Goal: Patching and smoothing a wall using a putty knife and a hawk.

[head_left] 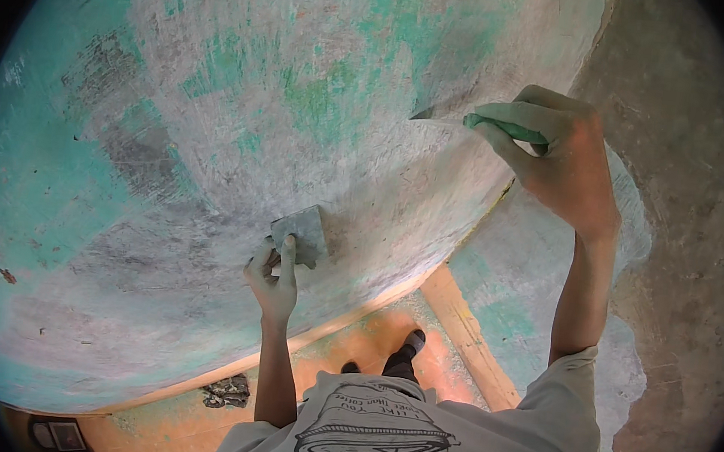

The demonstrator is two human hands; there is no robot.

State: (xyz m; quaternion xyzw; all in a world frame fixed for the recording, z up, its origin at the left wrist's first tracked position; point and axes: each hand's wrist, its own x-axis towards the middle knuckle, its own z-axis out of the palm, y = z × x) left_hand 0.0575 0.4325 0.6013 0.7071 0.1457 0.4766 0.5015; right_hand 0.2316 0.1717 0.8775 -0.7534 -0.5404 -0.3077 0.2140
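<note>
My left hand grips a flat, grey, roughly square plate by its lower left part, with the thumb on its face. The plate is in front of the patchy wall; I cannot tell if it touches. Higher up on the right, my right hand is closed around the green handle of a putty knife. Its thin blade points left and is seen almost edge-on, with its tip at or close to the wall's pale surface. The wall shows green paint under whitish and grey smears.
A wall corner runs down right of the middle, and a bare grey-brown wall lies beyond it. Below are an orange floor, my feet, a dark crumpled thing by the skirting, and a dark object at lower left.
</note>
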